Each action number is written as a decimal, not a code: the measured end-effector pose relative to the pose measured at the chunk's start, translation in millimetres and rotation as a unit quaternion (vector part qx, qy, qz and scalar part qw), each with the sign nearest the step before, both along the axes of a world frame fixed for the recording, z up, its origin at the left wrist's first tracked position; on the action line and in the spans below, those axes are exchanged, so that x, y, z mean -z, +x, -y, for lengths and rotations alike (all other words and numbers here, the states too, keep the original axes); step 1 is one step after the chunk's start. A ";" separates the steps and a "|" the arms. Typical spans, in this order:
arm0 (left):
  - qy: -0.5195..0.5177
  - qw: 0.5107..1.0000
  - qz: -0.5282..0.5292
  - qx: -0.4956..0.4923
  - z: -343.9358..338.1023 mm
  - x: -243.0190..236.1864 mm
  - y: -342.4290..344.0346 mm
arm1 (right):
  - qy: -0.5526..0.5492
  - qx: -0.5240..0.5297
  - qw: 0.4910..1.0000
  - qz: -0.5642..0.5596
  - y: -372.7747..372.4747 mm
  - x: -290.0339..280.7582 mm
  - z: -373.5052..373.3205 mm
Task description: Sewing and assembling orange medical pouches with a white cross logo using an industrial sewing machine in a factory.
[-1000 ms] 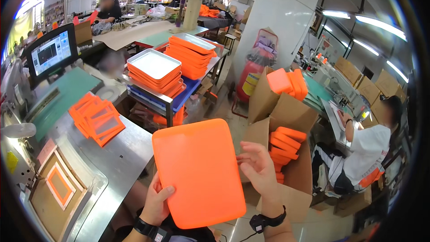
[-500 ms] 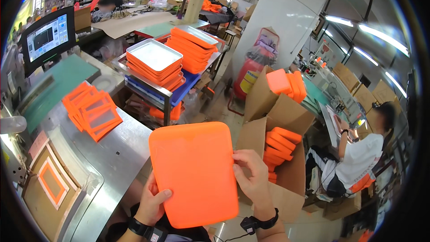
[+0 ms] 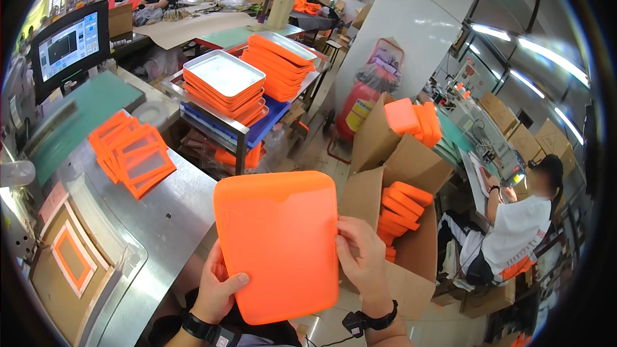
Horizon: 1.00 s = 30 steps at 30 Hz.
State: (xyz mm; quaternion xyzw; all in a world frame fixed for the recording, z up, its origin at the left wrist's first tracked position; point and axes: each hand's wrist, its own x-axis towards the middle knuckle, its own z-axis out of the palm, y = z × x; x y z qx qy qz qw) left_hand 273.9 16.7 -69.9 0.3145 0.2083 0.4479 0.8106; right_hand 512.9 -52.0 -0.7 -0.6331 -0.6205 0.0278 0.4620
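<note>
In front of me I hold up an orange rectangular panel [image 3: 276,244] with rounded corners, its smooth broad face toward me. My left hand [image 3: 220,283] grips its lower left edge, thumb on the face and the other fingers behind. Higher up on the opposite side, my right hand [image 3: 361,254] pinches the panel's edge between thumb and fingers. Whatever lies on the panel's back is hidden. Left of it, a loose pile of orange frames [image 3: 135,157] rests on the metal table [image 3: 170,218].
Stacked orange trays [image 3: 222,83] stand on a metal rack [image 3: 239,148] ahead. An open cardboard box [image 3: 418,270] at right contains orange pieces [image 3: 400,215]. A board with an orange-edged frame [image 3: 74,260] lies near left, below a monitor [image 3: 71,48]. A seated person [image 3: 514,231] works at far right.
The panel has tilted slightly, and its lower edge sits a little higher and further left. Both hands keep their grip. The view has shifted slightly.
</note>
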 end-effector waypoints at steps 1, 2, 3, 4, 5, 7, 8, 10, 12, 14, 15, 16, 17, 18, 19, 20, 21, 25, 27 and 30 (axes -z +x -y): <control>0.002 1.000 0.001 0.000 -0.2 -0.3 -0.3 | 0.013 0.003 1.000 0.006 -0.7 0.9 -1.1; 0.004 1.000 0.001 0.000 -0.2 -0.3 -0.5 | 0.026 0.006 1.000 0.011 -1.0 1.5 -1.6; 0.005 1.000 0.000 0.001 0.1 0.4 -0.7 | 0.019 0.006 1.000 0.017 -0.6 1.3 -0.9; 0.006 1.000 -0.001 0.001 0.5 1.6 -1.2 | 0.011 0.006 1.000 0.023 0.0 1.2 0.0; 0.006 1.000 -0.002 0.001 0.8 2.3 -1.6 | 0.004 0.005 1.000 0.028 0.5 1.4 0.7; 0.008 1.000 -0.002 0.002 1.6 2.4 -1.9 | 0.007 0.009 1.000 0.024 1.2 4.1 1.6; 0.009 1.000 -0.002 0.002 2.0 2.4 -1.9 | 0.009 0.011 1.000 0.021 1.8 5.9 2.3; 0.007 1.000 -0.006 0.004 3.4 1.1 -2.2 | 0.010 0.011 1.000 0.012 4.0 9.7 4.1; 0.004 1.000 -0.007 0.003 4.2 -0.7 -1.9 | 0.018 0.005 1.000 0.008 5.3 12.0 4.0; 0.001 1.000 -0.003 0.001 4.6 -2.1 -1.2 | 0.032 -0.006 0.999 0.009 5.7 13.7 3.8; 0.001 1.000 -0.004 0.000 5.0 -1.9 -1.4 | 0.033 -0.006 0.999 0.008 5.5 14.4 3.9; 0.001 1.000 -0.004 -0.002 5.0 -1.7 -1.6 | 0.034 -0.007 0.999 0.008 5.1 14.9 3.8; 0.001 1.000 -0.004 -0.004 5.0 -1.5 -1.9 | 0.035 -0.007 0.999 0.008 4.9 15.4 3.8; 0.003 1.000 -0.006 -0.004 4.9 -1.3 -2.0 | 0.031 -0.008 0.999 -0.002 5.2 16.0 4.1; 0.004 1.000 -0.008 -0.005 4.8 -1.0 -2.2 | 0.028 -0.009 0.999 -0.012 5.3 16.7 4.5; 0.006 1.000 -0.011 -0.005 4.7 -0.6 -2.3 | 0.025 -0.010 0.999 -0.021 5.3 17.0 4.7; 0.011 1.000 -0.014 -0.007 4.8 -0.1 -2.4 | 0.026 -0.005 0.998 -0.056 4.0 17.3 4.2; 0.052 0.998 -0.043 -0.013 5.5 0.1 -3.3 | 0.007 0.025 0.982 -0.185 -3.5 12.8 2.3; 0.082 0.994 -0.063 -0.021 7.3 -3.3 -4.7 | -0.002 0.037 0.978 -0.206 -4.2 11.8 1.5; 0.128 0.988 -0.080 -0.035 10.3 -10.8 -4.7 | 0.003 0.043 0.979 -0.197 -4.0 12.1 0.4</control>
